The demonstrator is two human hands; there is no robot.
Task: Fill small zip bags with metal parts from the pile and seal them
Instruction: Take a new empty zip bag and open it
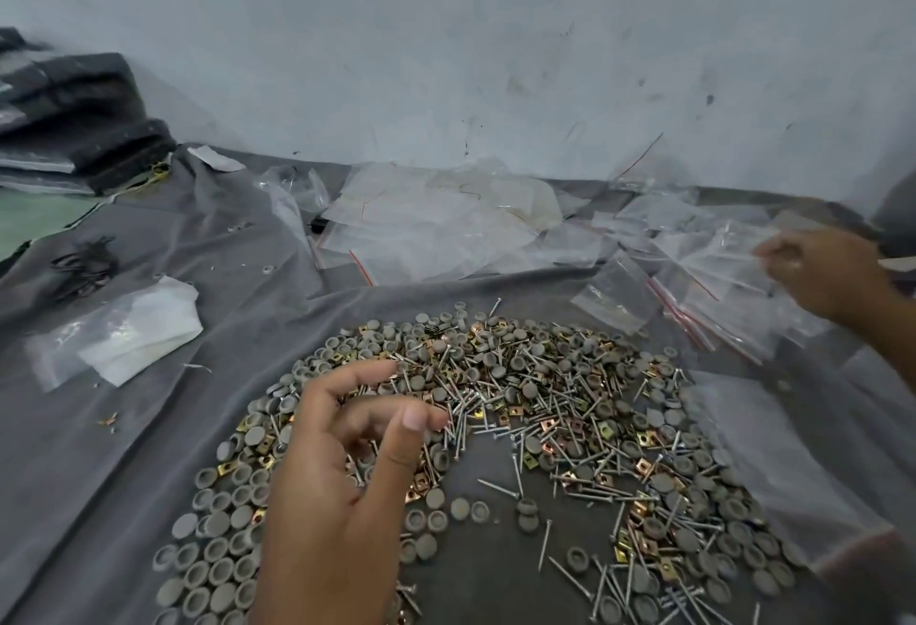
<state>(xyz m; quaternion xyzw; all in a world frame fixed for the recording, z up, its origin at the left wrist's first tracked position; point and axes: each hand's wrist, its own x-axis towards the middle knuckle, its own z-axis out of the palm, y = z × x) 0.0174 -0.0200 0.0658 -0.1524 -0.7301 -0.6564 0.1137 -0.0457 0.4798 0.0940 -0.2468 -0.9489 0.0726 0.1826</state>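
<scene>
The big pile of metal parts (520, 426) lies on a gray cloth (99, 451), and everything here is told from that pile. The pile is shaped like a ring, with a bare gray patch in its near middle. It is made of gray round caps (218, 570), thin nails (495, 401) and small gold square plates (550, 426), all mixed up. The left hand (342, 476) is over the near left side of the pile. Its fingers are bent and a little apart, with the thumb tip close to the other fingertips, and I cannot tell if it holds any part. On the right side of the pile a clear bag (773, 456) lies flat, partly over the parts. Left of the pile, well apart from it, lies a clear packet with white sheets (124, 332) inside. Past the right far edge of the pile is a heap of small zip bags (694, 297) with red strips on them. The right hand (823, 272) reaches into that heap, and its fingers are pinched on one thin clear bag (728, 252). Behind the pile, more clear bags (436, 218) are spread out beside the wall (495, 54). The wall is pale with dark spots. Far to the left behind the pile, dark flat things (74, 123) are stacked up.
</scene>
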